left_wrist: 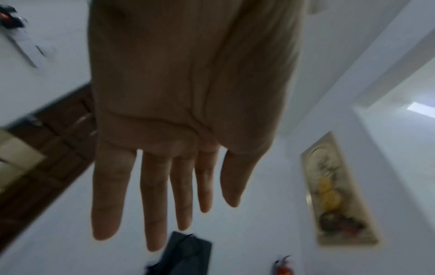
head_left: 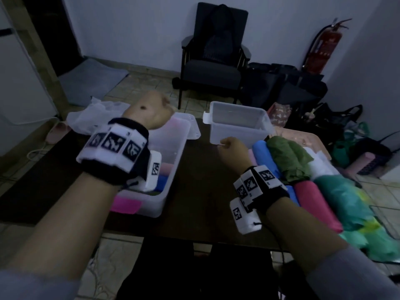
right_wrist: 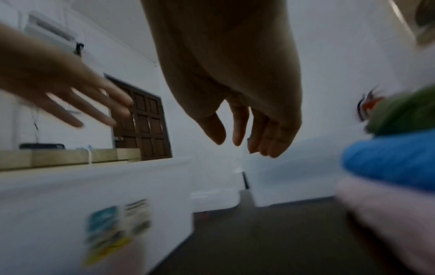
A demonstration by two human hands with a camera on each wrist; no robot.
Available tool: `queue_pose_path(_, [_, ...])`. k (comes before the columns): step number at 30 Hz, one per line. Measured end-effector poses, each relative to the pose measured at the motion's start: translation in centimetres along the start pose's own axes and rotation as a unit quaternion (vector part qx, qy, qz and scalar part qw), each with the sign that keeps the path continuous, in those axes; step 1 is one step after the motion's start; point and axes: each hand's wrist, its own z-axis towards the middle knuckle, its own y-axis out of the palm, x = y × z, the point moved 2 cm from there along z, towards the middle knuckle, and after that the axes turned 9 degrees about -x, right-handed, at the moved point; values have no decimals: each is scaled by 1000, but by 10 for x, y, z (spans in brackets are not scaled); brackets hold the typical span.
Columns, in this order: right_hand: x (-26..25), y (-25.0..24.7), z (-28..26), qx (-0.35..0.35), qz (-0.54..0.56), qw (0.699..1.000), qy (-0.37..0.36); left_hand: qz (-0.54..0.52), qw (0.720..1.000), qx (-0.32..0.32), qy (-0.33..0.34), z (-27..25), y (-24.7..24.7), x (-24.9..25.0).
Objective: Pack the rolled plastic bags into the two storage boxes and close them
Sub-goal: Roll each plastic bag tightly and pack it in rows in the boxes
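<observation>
Clear plastic is what both storage boxes are made of, and neither is being closed yet. Rolls are already being held in the left box (head_left: 171, 161), where pink and blue ones are showing through its wall, while the right box (head_left: 238, 124) is standing seemingly empty just beyond. A heap of rolled bags (head_left: 303, 169) in blue, green, pink and teal is lying right of the left box, still waiting to be packed, so most of the work is judged to be left; no lids can be made out with certainty. The left hand (left_wrist: 179, 130) is being held above the left box, fingers straight and spread, nothing in it. The right hand (right_wrist: 237, 104) is being held between the boxes and the heap, fingers loosely curled, empty. Everything is resting on a dark table (head_left: 194, 191). Beyond the left box, a dark armchair (head_left: 216, 50) and a red fire extinguisher (head_left: 322, 46) are standing against a pale wall on a tiled floor.
</observation>
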Motion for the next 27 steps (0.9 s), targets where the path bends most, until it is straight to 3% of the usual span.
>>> queue_pose_path(3, [33, -44, 1, 109, -120, 986, 35, -36, 994, -52, 92, -38, 37, 43])
queue_pose_path(5, [54, -64, -2, 163, -174, 968, 81, -25, 984, -122, 124, -59, 78, 53])
queue_pose_path(8, [85, -82, -1, 197, -184, 949, 165, 9, 961, -262, 89, -76, 149, 45])
queue_pose_path(10, [103, -86, 5, 168, -184, 947, 202, 44, 947, -316, 29, -75, 187, 33])
queue_pose_path(14, [125, -90, 29, 98, -182, 958, 201, 151, 928, -339, -27, -61, 227, 10])
queue_pose_path(18, [136, -94, 47, 100, -203, 953, 203, 191, 911, -365, -4, -57, 243, -6])
queue_pose_path(24, [133, -91, 39, 100, -221, 951, 190, 200, 917, -344, 18, -59, 249, -13])
queue_pose_path(27, [117, -92, 22, 131, -214, 944, 213, 201, 918, -342, 22, -58, 249, -14])
